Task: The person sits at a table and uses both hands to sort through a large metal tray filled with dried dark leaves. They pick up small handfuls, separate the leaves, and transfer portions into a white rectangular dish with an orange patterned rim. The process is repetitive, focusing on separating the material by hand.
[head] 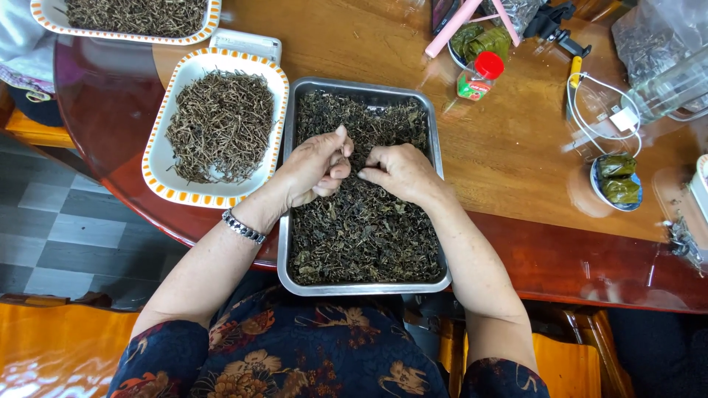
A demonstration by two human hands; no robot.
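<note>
A steel tray (289, 243) full of dark dried leaves (361, 228) sits at the table's near edge. Both my hands rest over its middle. My left hand (313, 168), with a metal bracelet on the wrist, has its fingers curled and pinched together on a bit of leaf. My right hand (398, 171) lies beside it, fingertips pointing left and pinching at the leaves. The two hands nearly touch.
A white dish with an orange rim (158, 158) holds brown dried stems to the left; another similar dish (51, 18) is at the far left. A red-capped bottle (478, 76), a small bowl of green wraps (618, 180), cables and plastic bags lie on the wooden table (509, 155).
</note>
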